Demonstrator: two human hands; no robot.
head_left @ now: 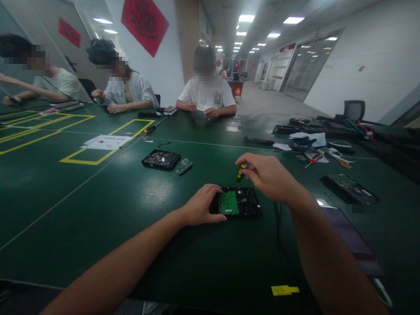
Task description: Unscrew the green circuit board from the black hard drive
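A black hard drive [251, 202] with a green circuit board [229, 203] on its upper face lies flat on the table in front of me. My left hand [205, 203] clasps its left end, fingers on the far edge and thumb on the near one. Just above the drive's far right side, my right hand [259, 171] pinches a yellow-and-black screwdriver [241, 171] between thumb and fingers. The screwdriver's tip is too small to make out. Beyond my left hand lie an opened hard drive [160, 159] and a loose circuit board [184, 166].
Another hard drive [350, 189], a phone-like screen [349, 236] and a red-handled screwdriver [314, 160] lie to the right. A dark tool [258, 140] rests farther back. Near me is a yellow tag [285, 290]. Paper [106, 142] lies left. Several people sit across the green table [108, 205].
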